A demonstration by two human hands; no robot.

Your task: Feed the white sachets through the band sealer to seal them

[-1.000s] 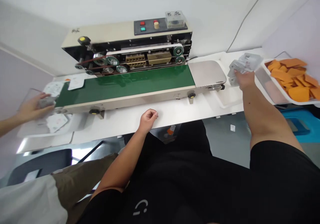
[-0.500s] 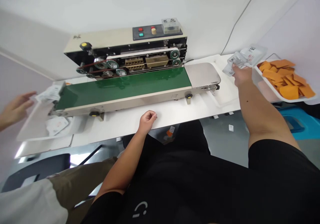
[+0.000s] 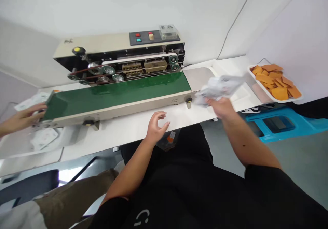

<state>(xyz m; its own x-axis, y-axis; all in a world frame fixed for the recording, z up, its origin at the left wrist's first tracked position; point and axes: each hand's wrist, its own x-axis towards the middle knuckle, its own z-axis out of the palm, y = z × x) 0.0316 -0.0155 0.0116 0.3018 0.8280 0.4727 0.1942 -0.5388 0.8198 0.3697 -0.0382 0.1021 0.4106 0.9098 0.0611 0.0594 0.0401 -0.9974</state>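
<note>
Two hands: both worked near the belt.
Right hand: clutched blurred pouches just beside the belt's right end.
Left hand: empty, loosely open, before the belt; farther from pouches.

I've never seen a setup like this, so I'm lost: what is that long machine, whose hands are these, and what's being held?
The camera sits on a person's head, looking down at their own arms. The machine on the white table has a green belt and a button panel on top. The right hand holds a blurred bunch of pale packets by the belt's right end. The left hand hovers open, empty, over the table. A tray at far right holds orange pieces. Another person's hand reaches in by the belt's left end.
</note>
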